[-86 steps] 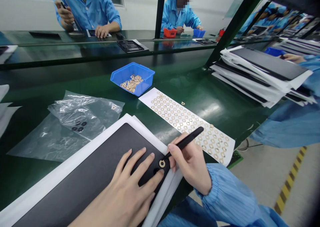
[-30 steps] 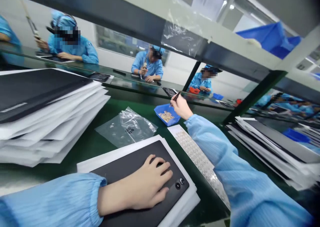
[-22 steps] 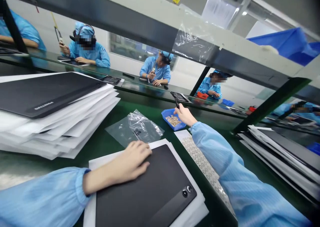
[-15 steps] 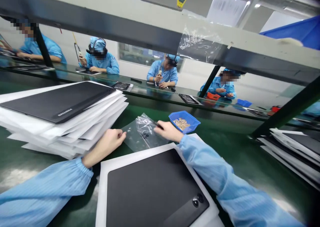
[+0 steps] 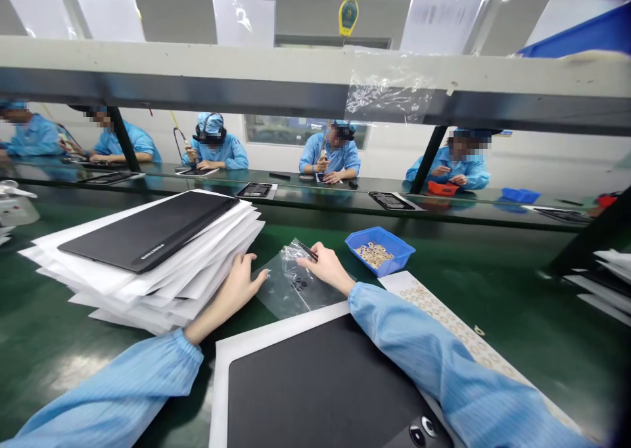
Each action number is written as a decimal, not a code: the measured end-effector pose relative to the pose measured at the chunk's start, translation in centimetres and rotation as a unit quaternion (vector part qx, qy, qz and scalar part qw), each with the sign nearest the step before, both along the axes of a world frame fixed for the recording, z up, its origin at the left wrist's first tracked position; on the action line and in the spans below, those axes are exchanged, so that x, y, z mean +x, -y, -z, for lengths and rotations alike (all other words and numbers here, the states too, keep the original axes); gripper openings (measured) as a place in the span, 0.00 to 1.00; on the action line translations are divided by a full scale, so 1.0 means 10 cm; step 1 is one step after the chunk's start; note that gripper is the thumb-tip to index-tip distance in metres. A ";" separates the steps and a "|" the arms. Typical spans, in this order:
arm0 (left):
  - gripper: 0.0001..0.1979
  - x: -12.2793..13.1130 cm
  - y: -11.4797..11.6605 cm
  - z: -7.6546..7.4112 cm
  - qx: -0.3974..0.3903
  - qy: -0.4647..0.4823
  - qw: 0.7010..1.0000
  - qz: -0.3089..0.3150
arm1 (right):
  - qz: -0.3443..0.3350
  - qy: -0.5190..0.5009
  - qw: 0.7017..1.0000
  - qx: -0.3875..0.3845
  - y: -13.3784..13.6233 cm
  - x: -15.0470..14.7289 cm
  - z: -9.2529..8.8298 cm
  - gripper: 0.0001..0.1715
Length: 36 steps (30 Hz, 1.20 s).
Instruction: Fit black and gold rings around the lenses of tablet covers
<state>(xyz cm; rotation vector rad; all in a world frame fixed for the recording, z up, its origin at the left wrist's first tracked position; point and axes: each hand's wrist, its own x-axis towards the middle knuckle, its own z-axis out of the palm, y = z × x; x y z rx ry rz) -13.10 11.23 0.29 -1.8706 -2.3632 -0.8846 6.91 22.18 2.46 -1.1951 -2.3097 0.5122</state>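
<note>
My right hand (image 5: 325,267) grips slim black tweezers (image 5: 306,251), their tip just above a clear plastic bag (image 5: 290,287) that holds small black rings. My left hand (image 5: 241,285) lies open, fingers spread, beside the edge of a tall stack of black panels in white sheets (image 5: 148,238) and close to the bag. Below my forearms, a black panel on a white sheet (image 5: 315,382) lies on the bench, with a pair of round black rings (image 5: 421,429) near its lower corner. My right sleeve hides part of it.
A blue bin of gold rings (image 5: 379,251) stands just right of the bag. A white sheet of gold rings (image 5: 444,316) runs under my right arm. The green bench (image 5: 517,316) spreads around them. Co-workers in blue smocks sit beyond a grey crossbeam (image 5: 246,80).
My view has swung left and levelled. My left hand has left the black panel for the stack's edge, and my right hand has come down from the blue bin to the bag.
</note>
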 end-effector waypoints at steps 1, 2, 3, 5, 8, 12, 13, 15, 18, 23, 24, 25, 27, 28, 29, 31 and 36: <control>0.27 -0.02 -0.09 -0.01 -0.013 0.000 1.000 -0.005 | 0.008 -0.001 1.000 -0.005 -0.04 -0.03 0.01 0.24; 0.29 -0.04 -0.18 -0.02 -0.032 0.003 0.999 -0.007 | 0.013 0.000 1.000 -0.011 -0.08 -0.05 0.03 0.26; 0.31 -0.05 -0.27 -0.04 -0.057 0.008 0.998 -0.006 | 0.013 0.002 1.000 -0.015 -0.10 -0.07 0.06 0.26; 0.31 -0.09 -0.42 -0.09 -0.115 0.024 0.993 0.005 | 0.008 0.008 1.000 -0.023 -0.13 -0.08 0.11 0.20; 0.24 -0.13 -0.56 -0.17 -0.196 0.059 0.978 0.038 | 0.002 0.015 0.999 -0.029 -0.16 -0.07 0.17 0.15; 0.16 -0.14 -0.59 -0.20 -0.237 0.108 0.965 0.043 | 0.024 0.006 0.999 -0.030 -0.21 -0.04 0.21 0.14; 0.14 -0.14 -0.59 -0.20 -0.238 0.123 0.963 0.038 | 0.030 0.003 0.999 -0.032 -0.22 -0.04 0.21 0.16; 0.12 -0.11 -0.58 -0.21 -0.235 0.159 0.959 0.031 | 0.034 0.001 0.999 -0.041 -0.24 -0.04 0.21 0.16; 0.11 -0.05 -0.56 -0.23 -0.224 0.227 0.947 0.035 | 0.019 0.004 0.998 -0.054 -0.24 -0.04 0.21 0.13; 0.10 0.07 -0.45 -0.27 -0.233 0.395 0.884 0.087 | 0.007 -0.014 0.998 -0.054 -0.23 -0.03 0.19 0.13; 0.09 0.10 -0.43 -0.28 -0.236 0.423 0.869 0.097 | 0.007 -0.020 0.998 -0.055 -0.23 -0.03 0.19 0.12; 0.08 0.13 -0.40 -0.29 -0.238 0.447 0.856 0.106 | 0.006 -0.027 0.998 -0.057 -0.24 -0.03 0.19 0.11; 0.08 0.17 -0.36 -0.33 -0.242 0.478 0.836 0.118 | 0.003 -0.042 0.997 -0.064 -0.25 -0.03 0.20 0.08; 0.08 0.19 -0.34 -0.35 -0.244 0.486 0.831 0.121 | 0.000 -0.049 0.996 -0.068 -0.25 -0.03 0.20 0.06; 0.07 0.21 -0.33 -0.36 -0.246 0.489 0.828 0.122 | -0.003 -0.056 0.996 -0.071 -0.26 -0.03 0.20 0.05; 0.06 0.24 -0.32 -0.38 -0.248 0.483 0.831 0.119 | -0.009 -0.067 0.995 -0.078 -0.26 -0.03 0.20 0.05; 0.09 0.27 -0.36 -0.36 -0.259 0.455 0.847 0.089 | -0.005 -0.062 0.993 -0.104 -0.25 0.04 0.13 0.05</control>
